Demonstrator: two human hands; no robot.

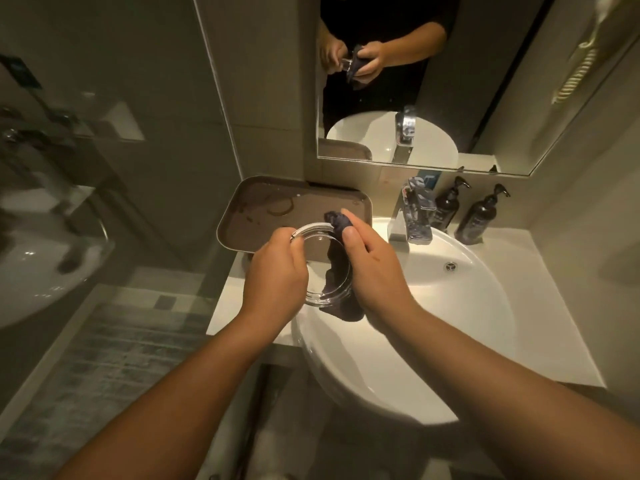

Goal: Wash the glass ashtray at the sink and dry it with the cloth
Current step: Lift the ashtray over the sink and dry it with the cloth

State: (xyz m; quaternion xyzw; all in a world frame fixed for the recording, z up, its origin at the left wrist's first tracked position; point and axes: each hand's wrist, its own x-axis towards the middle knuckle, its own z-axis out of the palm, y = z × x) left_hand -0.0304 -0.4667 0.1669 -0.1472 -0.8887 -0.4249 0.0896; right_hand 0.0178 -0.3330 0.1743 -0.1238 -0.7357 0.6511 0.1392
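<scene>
Head view: we see both hands over the left rim of the white sink (485, 306), up close.
Ashtray: round clear glass ashtray (320, 261) held in the air between the two hands, above the sink's 9 o'clock edge and just in front of the tray.
Left hand: left hand (273, 275) grips the ashtray's rim at its 9 o'clock side, fingers curled round the edge.
Right hand: right hand (372, 268) pinches the dark cloth (337, 268) against the ashtray's 3 o'clock rim, thumb on top, fingers curled under.
Cloth: bunched over the rim at 1 o'clock, hanging down past the ashtray's 5 o'clock.
Tray: brown tray (249, 209) at 11 o'clock of the ashtray, ring marks on it.
Faucet: chrome faucet (414, 216) at the sink's 12 o'clock.
Bottles: two dark pump bottles (479, 216) just right of the faucet.
Mirror: mirror (502, 116) above reflects the hands, ashtray, cloth.
</scene>
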